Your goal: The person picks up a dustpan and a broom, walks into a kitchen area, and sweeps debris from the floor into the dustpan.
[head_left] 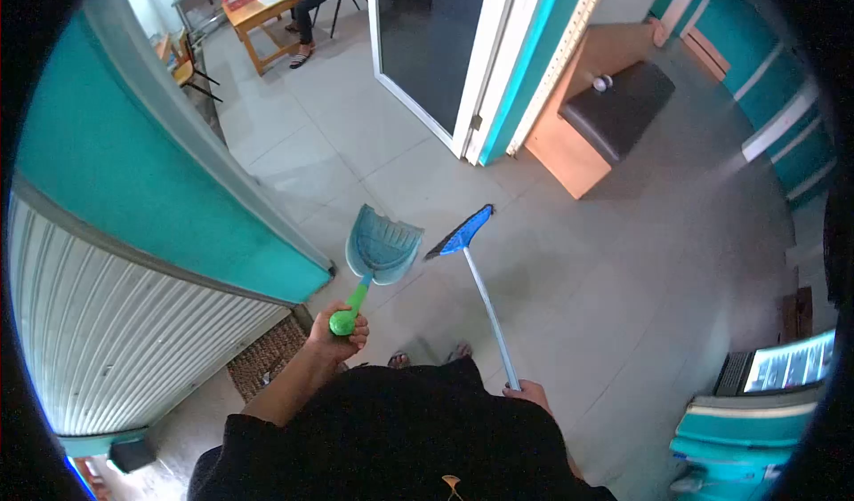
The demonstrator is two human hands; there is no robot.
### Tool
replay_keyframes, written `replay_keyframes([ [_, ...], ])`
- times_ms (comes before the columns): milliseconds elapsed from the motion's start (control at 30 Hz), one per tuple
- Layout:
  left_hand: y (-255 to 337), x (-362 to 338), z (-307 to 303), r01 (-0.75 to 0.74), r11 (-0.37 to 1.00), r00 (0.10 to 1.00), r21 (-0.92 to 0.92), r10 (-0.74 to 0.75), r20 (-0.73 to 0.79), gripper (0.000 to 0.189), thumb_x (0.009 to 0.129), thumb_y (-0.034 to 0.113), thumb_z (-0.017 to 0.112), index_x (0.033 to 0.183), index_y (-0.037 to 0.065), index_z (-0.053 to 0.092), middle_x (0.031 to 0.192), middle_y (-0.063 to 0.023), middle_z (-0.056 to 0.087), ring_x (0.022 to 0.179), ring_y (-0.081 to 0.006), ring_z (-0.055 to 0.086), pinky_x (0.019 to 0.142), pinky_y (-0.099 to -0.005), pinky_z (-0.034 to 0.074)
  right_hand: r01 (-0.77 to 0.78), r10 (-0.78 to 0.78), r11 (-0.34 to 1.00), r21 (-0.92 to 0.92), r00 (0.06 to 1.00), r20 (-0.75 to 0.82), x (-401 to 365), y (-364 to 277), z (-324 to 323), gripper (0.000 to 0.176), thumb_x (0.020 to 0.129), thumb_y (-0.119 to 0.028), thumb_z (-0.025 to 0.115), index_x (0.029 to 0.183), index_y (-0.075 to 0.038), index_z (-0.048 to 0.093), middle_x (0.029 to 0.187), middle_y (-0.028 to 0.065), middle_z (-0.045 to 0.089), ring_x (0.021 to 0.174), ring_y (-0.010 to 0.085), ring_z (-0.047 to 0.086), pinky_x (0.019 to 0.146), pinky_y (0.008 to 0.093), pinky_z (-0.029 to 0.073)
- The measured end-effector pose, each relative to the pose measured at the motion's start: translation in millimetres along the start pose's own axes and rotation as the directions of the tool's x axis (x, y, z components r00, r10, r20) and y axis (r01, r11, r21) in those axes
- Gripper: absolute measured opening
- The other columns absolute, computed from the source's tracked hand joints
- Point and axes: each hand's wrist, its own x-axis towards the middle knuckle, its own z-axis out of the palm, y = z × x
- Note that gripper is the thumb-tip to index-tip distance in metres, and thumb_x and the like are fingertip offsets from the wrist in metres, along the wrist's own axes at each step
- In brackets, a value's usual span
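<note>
My left hand (338, 332) is wrapped round the green handle of a dustpan (384, 245), whose grey-blue scoop points away from me over the tiled floor. In my right hand (531, 394) is the upper part of a broom (487, 310); its pale stick slants up and left from my fingers. The broom's blue head with dark bristles (464, 232) lies just right of the dustpan, a small gap between them in this view. Both of my feet (427, 356) show below, in sandals, on the floor.
A turquoise wall (151, 172) stands close on the left, with a brown mat (267, 359) by it. Ahead is a dark-paned door (431, 48). A padded bench (618, 110) stands right of it. A person (311, 3) sits at a wooden table (262, 12). A laptop (783, 365) is at right.
</note>
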Motion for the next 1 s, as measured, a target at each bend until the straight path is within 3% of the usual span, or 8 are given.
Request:
replay_keyframes([
  [67, 24, 27, 17, -0.057, 0.981, 0.998, -0.188, 0.049, -0.049, 0.019, 0.071, 0.022, 0.049, 0.073, 0.004, 0.041, 0.062, -0.0056, 0.041, 0.052, -0.0143, 0.037, 0.045, -0.0239, 0.034, 0.063, -0.063, 0.998, -0.027, 0.998, -0.007, 51, -4, -18, 0.030, 0.070, -0.028, 0.064, 0.082, -0.001, 0.061, 0.066, 0.0085, 0.060, 0.062, 0.0156, 0.058, 0.059, 0.0283, 0.045],
  [233, 72, 83, 50, -0.234, 0.911, 0.969, -0.338, 0.246, -0.009, 0.020, 0.070, 0.020, 0.049, 0.076, 0.003, 0.040, 0.061, -0.0055, 0.038, 0.051, -0.0134, 0.036, 0.042, -0.0217, 0.033, 0.121, -0.117, 0.970, -0.212, 0.993, 0.032, 163, -87, -88, 0.028, 0.070, -0.024, 0.063, 0.084, 0.000, 0.061, 0.065, 0.0075, 0.059, 0.061, 0.0126, 0.056, 0.058, 0.0273, 0.045],
  [333, 94, 101, 72, -0.341, 0.873, 0.934, -0.350, 0.358, -0.018, 0.020, 0.070, 0.020, 0.048, 0.075, 0.003, 0.039, 0.059, -0.0038, 0.035, 0.050, -0.0127, 0.034, 0.041, -0.0213, 0.032, 0.178, -0.159, 0.973, -0.149, 0.979, 0.129, 207, -161, -125, 0.024, 0.072, -0.021, 0.062, 0.079, 0.002, 0.059, 0.061, 0.0069, 0.056, 0.055, 0.0122, 0.053, 0.052, 0.0263, 0.044],
  [433, 119, 117, 82, -0.392, 0.806, 0.899, -0.444, 0.437, 0.000, 0.020, 0.070, 0.020, 0.049, 0.074, 0.002, 0.039, 0.059, -0.0037, 0.035, 0.049, -0.0124, 0.034, 0.040, -0.0217, 0.031, 0.078, -0.060, 0.995, -0.063, 0.967, 0.249, 255, -236, -141, 0.018, 0.075, -0.015, 0.059, 0.077, 0.002, 0.055, 0.056, 0.0037, 0.050, 0.047, 0.0099, 0.048, 0.043, 0.0247, 0.039],
  [500, 135, 124, 87, -0.458, 0.763, 0.868, -0.457, 0.495, -0.044, 0.020, 0.070, 0.020, 0.049, 0.073, 0.002, 0.040, 0.059, -0.0039, 0.036, 0.049, -0.0122, 0.033, 0.040, -0.0218, 0.030, 0.044, -0.036, 0.999, -0.023, 0.958, 0.285, 284, -276, -139, 0.013, 0.077, -0.011, 0.056, 0.076, 0.001, 0.052, 0.053, -0.0002, 0.044, 0.043, 0.0073, 0.042, 0.038, 0.0228, 0.034],
  [633, 186, 137, 79, -0.480, 0.730, 0.850, -0.487, 0.525, -0.050, 0.020, 0.070, 0.020, 0.049, 0.073, 0.002, 0.040, 0.058, -0.0039, 0.035, 0.048, -0.0123, 0.033, 0.040, -0.0216, 0.030, 0.073, -0.022, 0.986, -0.149, 0.947, 0.320, 337, -358, -109, 0.013, 0.078, -0.012, 0.056, 0.079, 0.000, 0.051, 0.053, -0.0009, 0.043, 0.043, 0.0071, 0.041, 0.039, 0.0232, 0.035],
  [900, 335, 138, 63, -0.486, 0.697, 0.854, -0.526, 0.506, -0.119, 0.022, 0.068, 0.021, 0.050, 0.075, 0.002, 0.041, 0.059, -0.0044, 0.037, 0.047, -0.0126, 0.034, 0.040, -0.0223, 0.031, 0.238, -0.094, 0.900, -0.365, 0.924, 0.370, 455, -451, -24, 0.023, 0.075, -0.023, 0.062, 0.076, 0.000, 0.058, 0.060, 0.0029, 0.054, 0.054, 0.0105, 0.049, 0.049, 0.0280, 0.039],
  [1000, 388, 128, 58, -0.500, 0.680, 0.845, -0.537, 0.517, -0.132, 0.023, 0.071, 0.022, 0.050, 0.078, 0.003, 0.040, 0.060, -0.0034, 0.037, 0.049, -0.0118, 0.034, 0.041, -0.0217, 0.031, 0.276, -0.105, 0.899, -0.341, 0.890, 0.444, 492, -483, 0, 0.026, 0.074, -0.025, 0.064, 0.075, 0.001, 0.060, 0.059, 0.0036, 0.054, 0.056, 0.0102, 0.050, 0.051, 0.0279, 0.040],
])
